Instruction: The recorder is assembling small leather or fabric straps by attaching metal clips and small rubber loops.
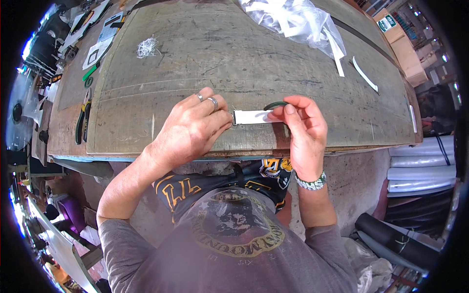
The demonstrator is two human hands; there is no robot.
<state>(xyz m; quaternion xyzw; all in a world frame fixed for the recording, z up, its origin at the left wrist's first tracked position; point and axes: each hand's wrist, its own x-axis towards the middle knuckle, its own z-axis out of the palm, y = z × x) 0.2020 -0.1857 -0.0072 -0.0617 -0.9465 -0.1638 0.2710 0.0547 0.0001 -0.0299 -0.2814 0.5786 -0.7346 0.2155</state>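
A short white strap (pixel 255 117) lies across the worktable in front of me, with a dark buckle (pixel 234 117) at its left end. The fingertips of my left hand (pixel 191 128) are closed at this buckle, and its far side is hidden by them. With thumb and forefinger my right hand (pixel 307 128) pinches a slim, curved dark green piece (pixel 275 104) just above the strap. The strap's right end runs under the fingers of that hand, where I cannot see how it is held.
Pliers (pixel 83 117) lie at the table's left. Beyond them is a green-handled tool (pixel 90 73). A tangle of white trimmings (pixel 147 47) sits farther back. At the far right are a clear bag of white strips (pixel 298 22), a loose white strip (pixel 365 74) and a cardboard box (pixel 403 49).
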